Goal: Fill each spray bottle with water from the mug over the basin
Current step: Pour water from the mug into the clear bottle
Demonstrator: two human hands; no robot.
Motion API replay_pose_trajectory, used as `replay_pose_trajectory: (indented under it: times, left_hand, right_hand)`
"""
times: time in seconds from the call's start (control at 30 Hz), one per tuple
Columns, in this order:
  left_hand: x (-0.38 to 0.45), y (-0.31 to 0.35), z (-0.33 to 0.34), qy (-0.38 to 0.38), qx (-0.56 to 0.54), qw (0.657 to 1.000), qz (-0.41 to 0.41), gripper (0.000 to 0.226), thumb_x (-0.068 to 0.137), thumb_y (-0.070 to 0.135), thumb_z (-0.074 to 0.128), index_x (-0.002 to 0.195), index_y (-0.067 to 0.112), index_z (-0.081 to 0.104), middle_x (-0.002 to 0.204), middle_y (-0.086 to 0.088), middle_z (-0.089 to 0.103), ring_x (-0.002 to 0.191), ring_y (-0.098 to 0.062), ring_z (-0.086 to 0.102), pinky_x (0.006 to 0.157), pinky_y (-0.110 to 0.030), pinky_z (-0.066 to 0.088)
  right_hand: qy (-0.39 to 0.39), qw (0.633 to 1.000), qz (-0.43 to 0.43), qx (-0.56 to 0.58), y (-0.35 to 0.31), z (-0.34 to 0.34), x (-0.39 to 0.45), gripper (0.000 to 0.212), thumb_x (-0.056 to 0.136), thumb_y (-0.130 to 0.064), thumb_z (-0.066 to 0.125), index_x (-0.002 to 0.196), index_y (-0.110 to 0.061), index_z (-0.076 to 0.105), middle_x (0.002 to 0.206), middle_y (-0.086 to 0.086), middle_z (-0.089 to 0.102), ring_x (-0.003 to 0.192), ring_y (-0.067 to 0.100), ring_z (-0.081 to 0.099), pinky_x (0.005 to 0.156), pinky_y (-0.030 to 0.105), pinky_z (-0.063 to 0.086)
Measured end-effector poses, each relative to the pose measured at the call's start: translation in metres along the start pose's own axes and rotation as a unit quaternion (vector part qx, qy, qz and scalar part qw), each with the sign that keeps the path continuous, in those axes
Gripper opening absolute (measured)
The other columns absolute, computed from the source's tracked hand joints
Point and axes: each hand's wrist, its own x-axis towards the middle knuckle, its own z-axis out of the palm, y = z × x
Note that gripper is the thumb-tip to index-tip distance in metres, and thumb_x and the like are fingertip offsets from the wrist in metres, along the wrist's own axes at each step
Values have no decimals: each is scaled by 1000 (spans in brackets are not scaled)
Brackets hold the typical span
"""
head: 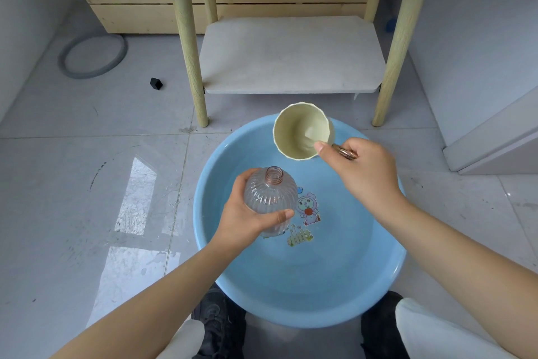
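Hands hold bottle [270, 198] and mug [302, 134] over basin [305, 286].

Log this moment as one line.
left hand: grips clear ribbed uncapped bottle | right hand: holds tilted pale-yellow mug | over blue basin

Single head view, looking steeply down (wide-angle), close over basin [300, 286].

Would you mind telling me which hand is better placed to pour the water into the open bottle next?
The right hand: it already holds the mug by its handle, above and beside the bottle's open neck. The left hand grips the bottle over the basin, steadying it.
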Motion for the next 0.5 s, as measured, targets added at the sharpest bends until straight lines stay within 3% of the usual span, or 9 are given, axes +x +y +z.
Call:
replay_pose_trajectory:
  times: [0.13,0.3,0.37,0.43,0.5]
  left_hand:
    - [3,1,-3,8,-2,1000,3,80,50,25,91,117,36,48,113,16,60,99,6,59,77,-7,46]
    - [5,3,-6,17,-2,1000,3,82,49,28,93,115,40,47,114,16,60,102,5,59,78,-9,47]
    - [6,5,-7,18,-1,1000,6,80,51,24,93,114,40,47,113,17,60,100,8,58,76,-7,46]
    - [6,5,-9,20,-4,1000,6,80,50,26,92,115,39,47,112,17,60,99,8,58,76,-7,46]
    - [6,5,-10,23,-2,1000,4,81,49,30,90,117,38,47,113,17,60,100,8,58,76,-6,45]
  right_hand:
    - [-58,995,83,11,11,0,6,62,77,-58,65,54,-21,20,48,-6,17,50,17,22,54,32,18]
    - [-86,989,83,-89,21,0,11,61,78,-62,60,54,-19,25,49,-2,27,51,21,32,59,33,22]
    - [-61,975,2,-215,27,3,10,58,78,-60,61,52,-19,30,46,-3,35,55,23,39,66,32,19]
    - [-3,942,-132,-310,41,8,8,52,70,-50,75,49,-18,40,42,-5,41,56,23,42,70,32,19]
    - [26,905,-213,-366,52,13,9,44,58,-39,86,51,-12,51,43,-1,47,58,24,49,77,35,24]
